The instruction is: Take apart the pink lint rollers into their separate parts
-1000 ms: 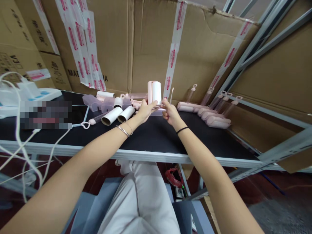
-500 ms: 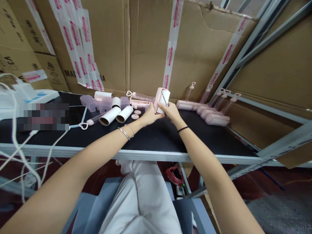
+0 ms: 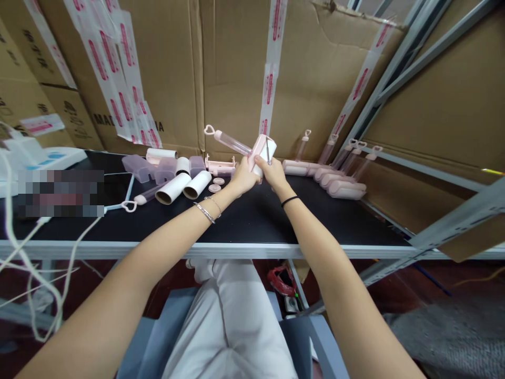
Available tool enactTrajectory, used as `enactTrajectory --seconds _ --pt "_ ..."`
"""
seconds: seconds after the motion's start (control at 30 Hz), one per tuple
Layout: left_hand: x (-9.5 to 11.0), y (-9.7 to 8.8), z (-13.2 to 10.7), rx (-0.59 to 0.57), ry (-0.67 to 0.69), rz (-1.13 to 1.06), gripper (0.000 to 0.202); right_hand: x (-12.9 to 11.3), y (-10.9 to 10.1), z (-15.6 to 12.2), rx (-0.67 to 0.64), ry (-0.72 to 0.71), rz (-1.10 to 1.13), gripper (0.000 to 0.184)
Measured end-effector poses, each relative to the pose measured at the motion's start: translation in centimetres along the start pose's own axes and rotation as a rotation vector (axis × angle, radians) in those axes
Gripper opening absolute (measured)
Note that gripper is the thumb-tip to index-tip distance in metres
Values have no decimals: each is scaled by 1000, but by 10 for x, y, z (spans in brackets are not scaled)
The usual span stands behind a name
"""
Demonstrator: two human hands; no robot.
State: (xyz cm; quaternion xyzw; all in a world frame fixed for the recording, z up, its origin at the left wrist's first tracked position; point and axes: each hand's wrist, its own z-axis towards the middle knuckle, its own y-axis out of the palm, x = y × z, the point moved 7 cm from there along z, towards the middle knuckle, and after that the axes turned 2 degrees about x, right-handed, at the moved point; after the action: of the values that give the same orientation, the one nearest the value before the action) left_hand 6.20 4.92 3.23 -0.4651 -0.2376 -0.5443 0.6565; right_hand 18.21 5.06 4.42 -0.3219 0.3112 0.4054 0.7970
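Both hands hold a lint roller [image 3: 269,149] with a pink cover and white roll above the black shelf. Its clear handle [image 3: 232,142] points up and left, ending in a pink heart loop. My left hand [image 3: 245,176] is closed around the left side; my right hand [image 3: 273,172] grips the roll from the right, and a thin metal rod shows there. To the left lie white rolls [image 3: 173,188], translucent purple covers [image 3: 136,166], a pink roller frame [image 3: 221,166], two pink round caps [image 3: 215,188] and a loose handle [image 3: 148,196]. Several lint rollers [image 3: 347,190] stand in a row at right.
Cardboard boxes [image 3: 232,68] form a wall behind the shelf [image 3: 244,226]. A white power strip [image 3: 59,158] and white cables [image 3: 77,247] occupy the left. A grey metal upright [image 3: 445,221] borders the right side.
The held lint roller has tilted, so its handle's heart end is raised higher at upper left. Both hands still hold it. The whole view has shifted slightly.
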Motion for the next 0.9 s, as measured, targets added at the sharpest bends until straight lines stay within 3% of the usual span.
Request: enactTrajectory --seconds 0.27,0.47,0.53,0.6,0.73,0.8,0.9 --pt "4 -3 6 -3 23 -40 85 5 13 -2 -203 76 349 50" --pt "5 7 3 -177 -114 -317 86 4 14 -2 -246 65 437 50" --pt "4 -9 6 -159 -115 -334 77 12 9 -2 -267 77 373 49" --pt "-4 -38 12 -75 -103 -300 65 26 0 -1 -281 123 279 48" --pt "-35 -84 18 57 -270 -312 40 54 -25 4 -192 211 129 42" --pt "-44 -89 18 124 -351 -402 35 54 -28 5 -195 161 23 39" --pt "-42 -79 17 148 -342 -570 26 41 -19 0 -277 12 -150 40"
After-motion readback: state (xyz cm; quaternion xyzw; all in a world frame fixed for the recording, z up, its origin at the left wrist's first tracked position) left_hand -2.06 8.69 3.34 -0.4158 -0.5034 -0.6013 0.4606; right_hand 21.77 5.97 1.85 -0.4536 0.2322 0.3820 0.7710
